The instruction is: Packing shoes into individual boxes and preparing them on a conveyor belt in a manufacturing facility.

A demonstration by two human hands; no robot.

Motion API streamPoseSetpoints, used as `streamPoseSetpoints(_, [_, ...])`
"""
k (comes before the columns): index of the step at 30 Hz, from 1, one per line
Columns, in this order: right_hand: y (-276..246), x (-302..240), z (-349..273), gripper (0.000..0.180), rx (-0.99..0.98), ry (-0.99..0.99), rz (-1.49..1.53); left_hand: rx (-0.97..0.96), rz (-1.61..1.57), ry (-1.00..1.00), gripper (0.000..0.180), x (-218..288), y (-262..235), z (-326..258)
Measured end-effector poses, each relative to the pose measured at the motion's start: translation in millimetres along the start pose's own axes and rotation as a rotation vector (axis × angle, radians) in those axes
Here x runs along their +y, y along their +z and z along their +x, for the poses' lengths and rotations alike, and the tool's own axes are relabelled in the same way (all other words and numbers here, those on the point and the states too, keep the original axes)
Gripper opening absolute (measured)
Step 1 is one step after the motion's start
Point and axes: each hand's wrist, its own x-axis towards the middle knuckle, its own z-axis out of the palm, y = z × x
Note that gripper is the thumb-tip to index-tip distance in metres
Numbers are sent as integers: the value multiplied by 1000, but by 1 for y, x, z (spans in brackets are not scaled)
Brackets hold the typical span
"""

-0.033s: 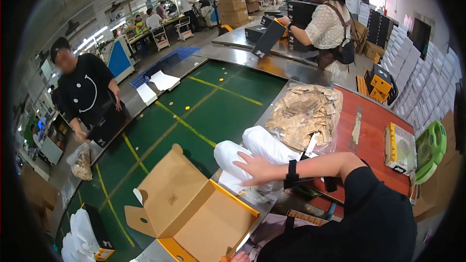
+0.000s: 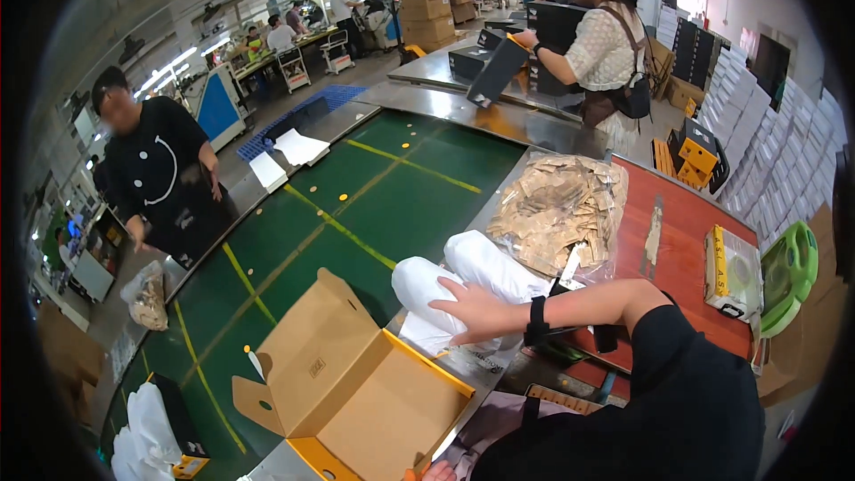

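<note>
My right hand (image 2: 485, 310) reaches across from the right and grips a white paper-wrapped bundle (image 2: 417, 285), its fingers curved over the near side. Beside it on the right lies a second white bundle (image 2: 481, 258). In front of me stands an open cardboard box (image 2: 392, 414), brown inside with yellow-orange edges; its lid is tilted up and back. My left hand (image 2: 438, 472) shows only in part at the bottom edge, by the box's near corner; its fingers are mostly cut off from view.
A green belt (image 2: 294, 232) with yellow lines carries small round discs. A clear bag of brown paper pieces (image 2: 561, 209) lies on the right, near a red board (image 2: 681, 258) and a green plastic case (image 2: 791, 278). Two co-workers stand across, one holding a black box (image 2: 499, 71).
My right hand's fingers have drawn in on the bundle. The box lid has shifted slightly. At the left, the co-worker's hand has come away from the small clear bag.
</note>
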Motion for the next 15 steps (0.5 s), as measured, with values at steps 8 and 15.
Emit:
streamPoseSetpoints(8, [5,22,26,109,-119,143,370,-10,-158,16,42,-1,30,-6])
streamPoseSetpoints(15, [-23,16,37,91,-153,457,1053,106,122,120,61,-13,-17,6])
